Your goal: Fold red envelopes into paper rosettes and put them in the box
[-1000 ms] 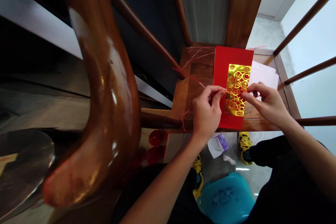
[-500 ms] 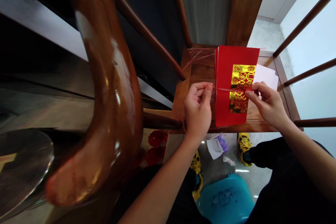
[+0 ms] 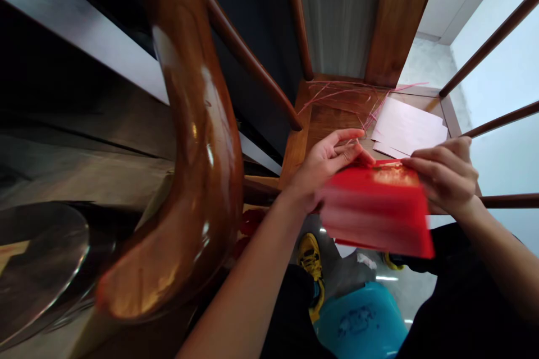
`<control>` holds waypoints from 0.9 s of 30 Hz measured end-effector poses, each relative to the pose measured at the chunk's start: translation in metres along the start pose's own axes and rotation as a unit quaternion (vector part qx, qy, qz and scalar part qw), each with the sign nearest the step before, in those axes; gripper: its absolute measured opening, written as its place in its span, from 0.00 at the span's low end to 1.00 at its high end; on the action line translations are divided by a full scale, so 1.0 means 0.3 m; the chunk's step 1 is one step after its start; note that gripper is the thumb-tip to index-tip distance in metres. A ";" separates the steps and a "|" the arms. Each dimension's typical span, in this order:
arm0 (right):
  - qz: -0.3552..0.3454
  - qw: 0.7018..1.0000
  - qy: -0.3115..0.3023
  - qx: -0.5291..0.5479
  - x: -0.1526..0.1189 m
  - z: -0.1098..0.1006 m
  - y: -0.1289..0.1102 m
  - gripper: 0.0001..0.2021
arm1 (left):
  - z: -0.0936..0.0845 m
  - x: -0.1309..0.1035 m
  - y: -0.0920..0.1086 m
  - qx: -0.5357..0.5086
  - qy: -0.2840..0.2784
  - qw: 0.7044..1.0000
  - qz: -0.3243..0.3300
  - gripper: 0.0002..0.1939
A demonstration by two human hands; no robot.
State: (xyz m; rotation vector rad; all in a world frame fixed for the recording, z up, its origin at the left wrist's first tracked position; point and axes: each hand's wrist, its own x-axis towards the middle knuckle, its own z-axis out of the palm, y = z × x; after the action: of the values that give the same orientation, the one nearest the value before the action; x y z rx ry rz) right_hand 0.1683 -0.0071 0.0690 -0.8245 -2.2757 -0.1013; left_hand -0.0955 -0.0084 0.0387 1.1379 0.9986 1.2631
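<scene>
Nearest the camera, a curved wooden armrest (image 3: 196, 140) fills much of the left side. Past it, both hands are at the red packet (image 3: 374, 210), which is tilted over the chair seat's front edge — motion-blurred, with its gold print (image 3: 396, 176) near the top. Left hand (image 3: 326, 165): partly open, bent fingertips at the packet's upper edge; can't tell if they grip it or some string. Right hand (image 3: 450, 174): fingers folded in, looks pinched at the upper right corner. Step in hand reads as tilting and handling the packet; the next move calls for a firm pinch at both ends — a loose left side could let it swing. Beyond, on the chair seat (image 3: 332, 118), white papers (image 3: 406, 123) lie beside loose pink string (image 3: 379, 109). Lower down, on the floor: blue stool (image 3: 364, 320), yellow shoe (image 3: 309, 255).
</scene>
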 end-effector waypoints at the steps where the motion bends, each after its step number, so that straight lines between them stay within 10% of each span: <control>1: -0.030 0.999 -0.011 -0.002 -0.012 -0.011 0.000 0.11 | -0.011 0.001 0.014 -0.010 -0.053 0.998 -0.024 0.18; 4: -0.045 0.992 -0.110 0.030 -0.049 -0.025 -0.003 0.18 | -0.030 0.009 0.042 -0.012 -0.168 0.983 -0.068 0.18; 9: -0.040 0.971 -0.227 0.068 -0.111 0.003 -0.010 0.27 | 0.023 0.024 0.026 0.079 -0.157 0.984 -0.005 0.19; 27: -0.162 0.968 -0.172 -0.083 -0.201 0.167 -0.018 0.10 | 0.135 -0.063 -0.232 0.152 -0.166 0.973 0.049 0.22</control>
State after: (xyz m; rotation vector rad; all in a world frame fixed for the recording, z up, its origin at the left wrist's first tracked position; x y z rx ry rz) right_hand 0.1685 -0.0288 -0.0063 -0.5773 -2.7481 -0.3241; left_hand -0.0446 -0.0283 -0.0232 1.5952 0.9081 0.9698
